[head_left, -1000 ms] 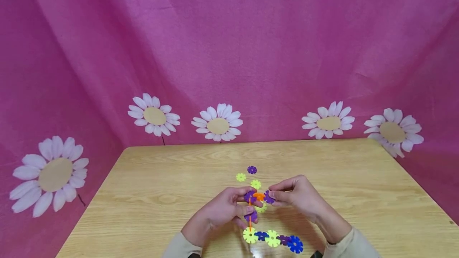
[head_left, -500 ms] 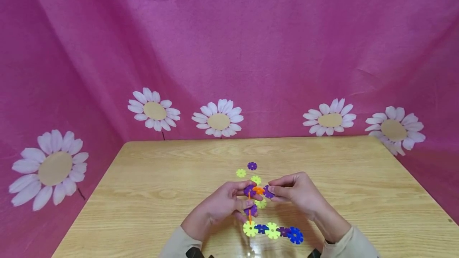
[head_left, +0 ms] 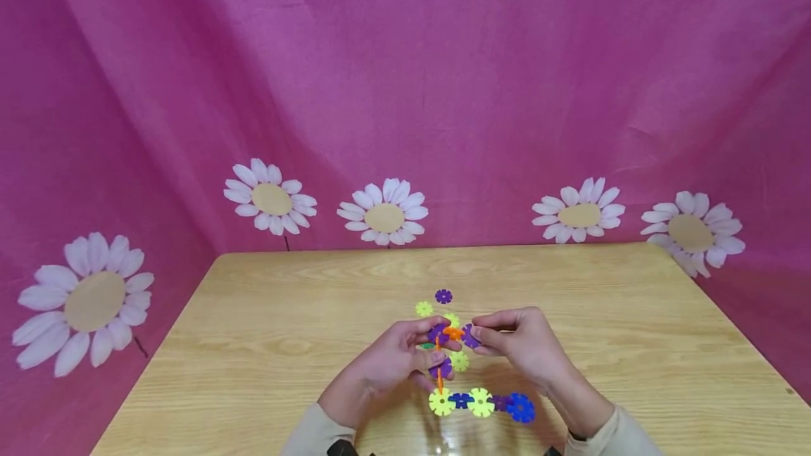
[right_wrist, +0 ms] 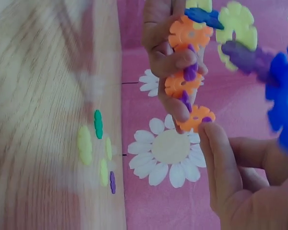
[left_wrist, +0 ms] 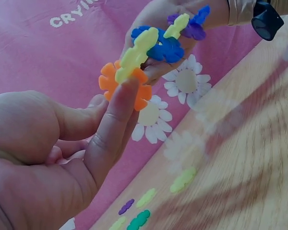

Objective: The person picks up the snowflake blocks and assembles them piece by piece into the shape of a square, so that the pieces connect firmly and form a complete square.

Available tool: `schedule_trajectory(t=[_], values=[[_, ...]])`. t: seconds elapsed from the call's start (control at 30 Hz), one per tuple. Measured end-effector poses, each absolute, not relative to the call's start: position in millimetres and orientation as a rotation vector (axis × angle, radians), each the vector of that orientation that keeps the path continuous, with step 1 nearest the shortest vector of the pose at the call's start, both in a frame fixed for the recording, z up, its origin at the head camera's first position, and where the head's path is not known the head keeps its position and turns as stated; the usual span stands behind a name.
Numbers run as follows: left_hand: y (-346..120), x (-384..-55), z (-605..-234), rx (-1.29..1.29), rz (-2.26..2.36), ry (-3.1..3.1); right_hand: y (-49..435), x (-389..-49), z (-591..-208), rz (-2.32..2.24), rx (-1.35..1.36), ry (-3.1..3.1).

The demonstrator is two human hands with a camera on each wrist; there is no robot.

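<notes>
My left hand (head_left: 395, 354) holds a chain of notched plastic snowflake discs, pinching a purple disc (head_left: 440, 367) between thumb and fingers. From there the chain runs down to a yellow disc (head_left: 441, 402), then sideways to a blue disc (head_left: 522, 407) at its free end. Orange discs (right_wrist: 190, 33) alternate with purple ones through the left fingers in the right wrist view. My right hand (head_left: 526, 343) pinches a purple disc (head_left: 469, 335) against the edge of the last orange disc (right_wrist: 196, 118). Fingertips mostly cover that purple disc, so how deep it sits cannot be told.
Loose discs lie on the wooden table (head_left: 266, 329) beyond and below the hands: a purple one (head_left: 443, 296), several yellow ones (head_left: 424, 309) and a green one (right_wrist: 98, 124). A pink cloth (head_left: 405, 90) with printed daisies hangs behind the table.
Both hands keep nearly the same place and hold. The orange disc between them has tilted slightly, and a bit of the green disc now shows behind the left hand. The head view has shifted a little.
</notes>
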State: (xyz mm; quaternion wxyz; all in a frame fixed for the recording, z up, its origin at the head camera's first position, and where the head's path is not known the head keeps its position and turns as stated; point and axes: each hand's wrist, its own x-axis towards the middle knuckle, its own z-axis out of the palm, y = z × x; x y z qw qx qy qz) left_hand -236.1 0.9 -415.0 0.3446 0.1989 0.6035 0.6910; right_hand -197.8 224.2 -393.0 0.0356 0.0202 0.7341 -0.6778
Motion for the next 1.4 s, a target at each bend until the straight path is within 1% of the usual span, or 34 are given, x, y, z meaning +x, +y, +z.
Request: schedule_trajectory(t=[0.13, 0.27, 0.47, 0.8, 1.17, 1.4], values=[[0, -236, -418, 0.528, 1.804, 1.554, 218, -196, -395, -2.101, 0.138, 2.26], [0, -237, -419, 0.545, 1.803, 1.574, 216, -195, -396, -2.124, 0.159, 2.252], [0, -238, -416, 0.531, 1.805, 1.615, 220, -197, -395, -2.185, 0.116, 2.169], [-2, -235, -416, 0.528, 1.762, 1.598, 228, -198, -392, -2.029, -0.002, 2.268], [-1, -245, -408, 0.517, 1.755, 1.611, 230, -208, -384, -1.993, -0.007, 2.272], [-9, -246, -409, 0.52, 1.771, 1.628, 241, -211, -381, -1.922, 0.066, 2.381]])
